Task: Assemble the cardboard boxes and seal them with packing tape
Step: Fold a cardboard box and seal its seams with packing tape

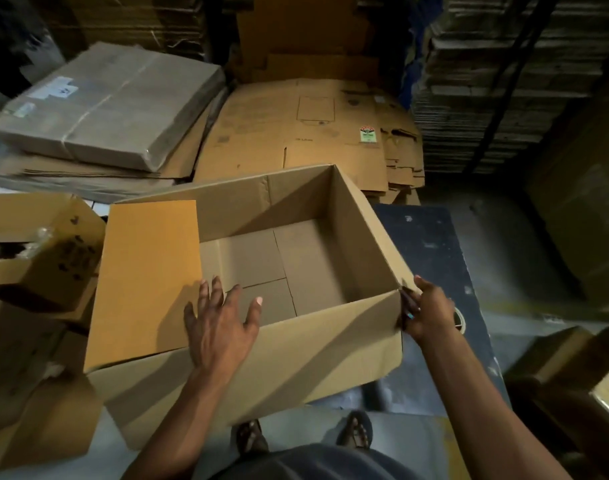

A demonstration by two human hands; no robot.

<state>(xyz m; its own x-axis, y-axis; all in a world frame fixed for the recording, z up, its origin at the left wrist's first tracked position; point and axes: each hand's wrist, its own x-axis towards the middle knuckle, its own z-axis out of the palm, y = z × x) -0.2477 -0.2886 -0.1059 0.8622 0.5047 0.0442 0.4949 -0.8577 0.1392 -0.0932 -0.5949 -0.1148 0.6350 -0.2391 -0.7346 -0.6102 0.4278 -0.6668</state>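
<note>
The open cardboard box [261,271] is stood on a dark table [434,244]; its near right corner is gripped by the right hand [426,311]; the left hand [220,320], fingers spread and holding nothing, is best pressed flat on the left flap [147,278] so it is folded squarely

L hand [220,323] open, fingers spread, palm down, arm reaching fwd. R hand [426,311] extended to the right, fingers curled in a grip, holding small dark item; can't tell what.
</note>
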